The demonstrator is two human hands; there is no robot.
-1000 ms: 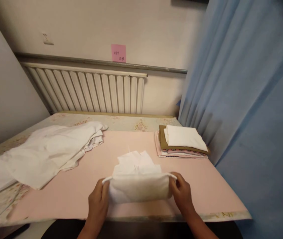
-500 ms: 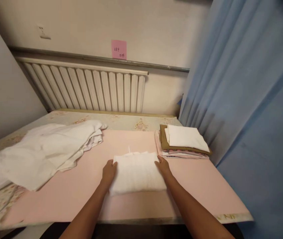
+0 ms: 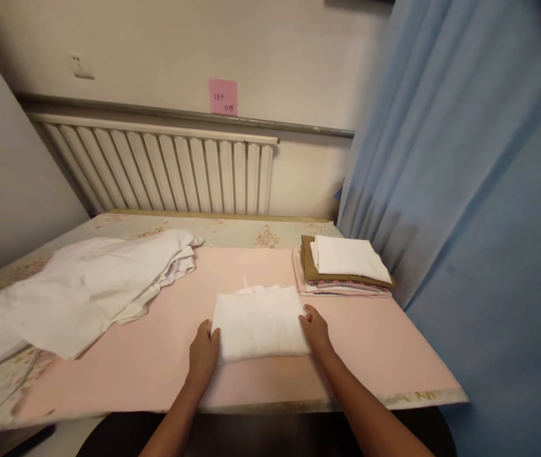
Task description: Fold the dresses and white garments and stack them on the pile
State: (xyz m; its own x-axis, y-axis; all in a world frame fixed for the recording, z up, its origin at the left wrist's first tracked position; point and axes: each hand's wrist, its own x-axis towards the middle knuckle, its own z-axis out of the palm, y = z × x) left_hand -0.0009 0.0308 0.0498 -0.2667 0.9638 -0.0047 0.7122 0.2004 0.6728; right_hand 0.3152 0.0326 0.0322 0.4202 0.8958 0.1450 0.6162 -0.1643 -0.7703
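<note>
A folded white cloth [image 3: 261,324] lies on the pink sheet in front of me, a thin strip sticking up from its far edge. My left hand [image 3: 204,349] is closed at its left edge, the thumb nearest the cloth. At the opposite edge, my right hand [image 3: 315,327] is closed in the same way. The undersides of the fingers are hidden on both sides. Beyond my right hand sits a stack of folded cloths, with a white one [image 3: 349,257] over an olive-brown one [image 3: 309,257] and pink patterned ones [image 3: 341,289] at the bottom.
A loose heap of white fabric [image 3: 103,273] covers the left part of the table. The pink sheet [image 3: 156,355] lies over a floral cover [image 3: 232,231]. Behind stand a radiator [image 3: 175,165] and a wall with a pink note [image 3: 223,97]. A blue curtain [image 3: 442,158] hangs on the right.
Both hands have slid a little toward me along the cloth's side edges. The whole view has shifted slightly. The heap and the stack stay where they were.
</note>
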